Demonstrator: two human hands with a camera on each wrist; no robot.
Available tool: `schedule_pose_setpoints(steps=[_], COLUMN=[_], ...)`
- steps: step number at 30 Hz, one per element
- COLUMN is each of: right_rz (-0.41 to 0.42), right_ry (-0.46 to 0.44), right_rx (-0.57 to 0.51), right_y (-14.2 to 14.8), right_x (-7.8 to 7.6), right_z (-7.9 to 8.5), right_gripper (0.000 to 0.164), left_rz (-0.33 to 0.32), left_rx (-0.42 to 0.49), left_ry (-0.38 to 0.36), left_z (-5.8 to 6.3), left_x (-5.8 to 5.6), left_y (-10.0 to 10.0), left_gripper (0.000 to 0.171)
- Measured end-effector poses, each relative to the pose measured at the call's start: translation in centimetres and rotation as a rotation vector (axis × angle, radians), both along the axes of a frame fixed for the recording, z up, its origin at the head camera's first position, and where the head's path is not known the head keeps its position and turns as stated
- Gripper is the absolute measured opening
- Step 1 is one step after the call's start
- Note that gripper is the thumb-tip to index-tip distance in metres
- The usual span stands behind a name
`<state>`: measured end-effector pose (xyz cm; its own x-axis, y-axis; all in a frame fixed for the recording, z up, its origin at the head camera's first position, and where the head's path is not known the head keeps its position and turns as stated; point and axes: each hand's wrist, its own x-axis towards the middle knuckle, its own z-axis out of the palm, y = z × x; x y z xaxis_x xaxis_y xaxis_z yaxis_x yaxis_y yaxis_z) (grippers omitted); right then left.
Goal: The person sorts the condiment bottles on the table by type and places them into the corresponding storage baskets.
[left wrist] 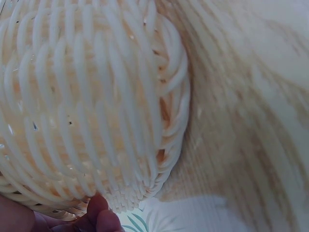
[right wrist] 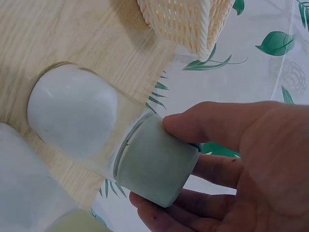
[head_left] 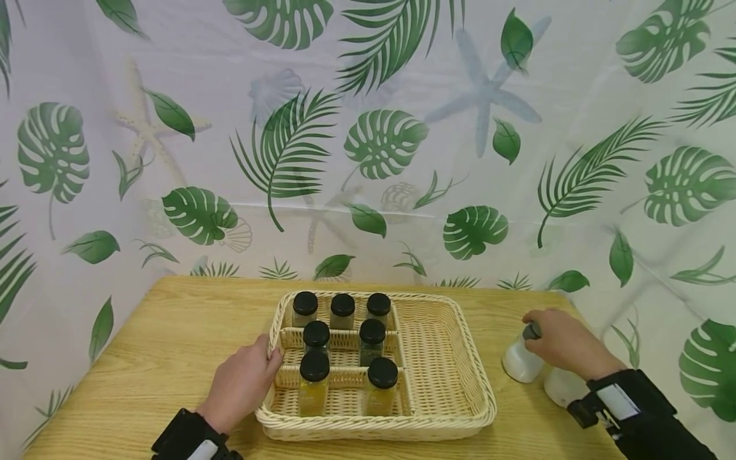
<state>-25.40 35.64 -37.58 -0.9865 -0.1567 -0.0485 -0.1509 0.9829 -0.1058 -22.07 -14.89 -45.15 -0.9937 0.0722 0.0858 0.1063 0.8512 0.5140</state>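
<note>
A pale wicker basket (head_left: 374, 429) with divided compartments stands on the table. At its left rim my left hand (head_left: 244, 383) holds on, thumb over the edge; the fingertips (left wrist: 98, 212) press the woven side in the left wrist view. To the right of the basket, my right hand (head_left: 566, 342) grips a clear jar of white contents (head_left: 522, 363) by its grey-green lid (right wrist: 157, 159), thumb and fingers around it. The jar's base is at the tabletop. Right beside it, partly behind the wrist, is a second jar with white contents (head_left: 560, 385).
Small glass jars with black lids stand in the left compartments: several in three rows, the front ones holding something yellow (head_left: 313, 396). The long right compartment (head_left: 434, 358) shows bare weave. Behind the wooden table (head_left: 201, 313) hangs a leaf-print cloth (head_left: 402, 243).
</note>
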Motion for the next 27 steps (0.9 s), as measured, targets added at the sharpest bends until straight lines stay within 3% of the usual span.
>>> schedule_pose_setpoints(steps=[9,27], right_rz=[0.024,0.127], right_ry=[0.031,0.179], right_rx=[-0.016,-0.063], right_y=[-0.8,-6.2], right_x=[0.2,0.7], right_z=[0.9,7.3], right_gripper=[0.043,0.043], left_rz=[-0.001,0.001], left_rx=[-0.009,-0.012], left_ry=[0.005,-0.003], left_z=[-0.1,0.1], left_x=[-0.1,0.0], left_y=[0.1,0.1], left_gripper=[0.023,0.023])
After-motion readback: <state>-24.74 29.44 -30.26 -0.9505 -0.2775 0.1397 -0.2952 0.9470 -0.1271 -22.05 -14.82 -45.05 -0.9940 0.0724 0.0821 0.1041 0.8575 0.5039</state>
